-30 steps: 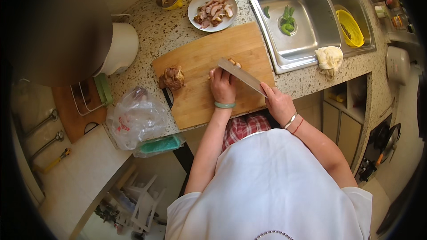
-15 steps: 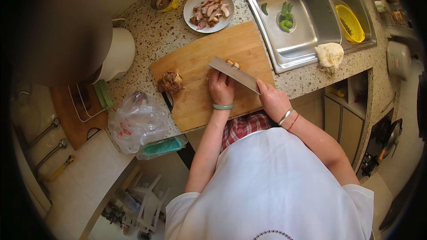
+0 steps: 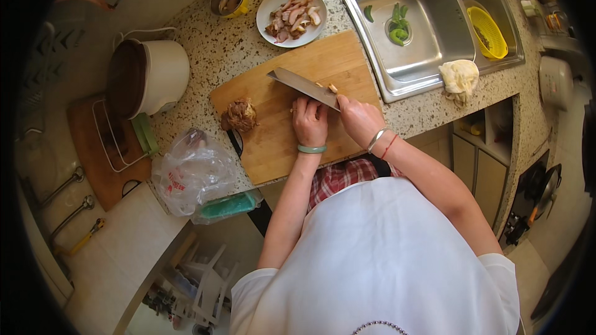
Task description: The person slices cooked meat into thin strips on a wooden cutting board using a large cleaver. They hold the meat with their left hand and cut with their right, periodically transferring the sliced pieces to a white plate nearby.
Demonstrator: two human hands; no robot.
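My right hand (image 3: 362, 123) is closed around the handle of a cleaver (image 3: 304, 85), its broad grey blade slanting to the far left above the wooden cutting board (image 3: 267, 155). Just behind the blade, my left hand (image 3: 310, 125) rests on the board with its fingers curled down; the blade and fingers hide what they press on. Small cut pieces (image 3: 333, 89) of brown-edged, pale food, probably meat, lie beyond the blade. A browned chunk of cooked meat (image 3: 240, 115) sits at the board's left. Sliced meat (image 3: 294, 17) fills a white plate (image 3: 263, 7) behind the board.
A yellow cup (image 3: 243, 7) stands left of the plate. Green peppers (image 3: 398, 32) lie in the steel sink (image 3: 428, 77); its smaller basin holds a yellow basket (image 3: 496, 28). A cloth (image 3: 459, 79) drapes the rim. Left are a rice cooker (image 3: 166, 71) and plastic bag (image 3: 192, 177).
The cleaver and my right hand have shifted left and slightly away from me. My left hand stays almost in place. A dark blurred shape at the upper left is gone, uncovering the rice cooker.
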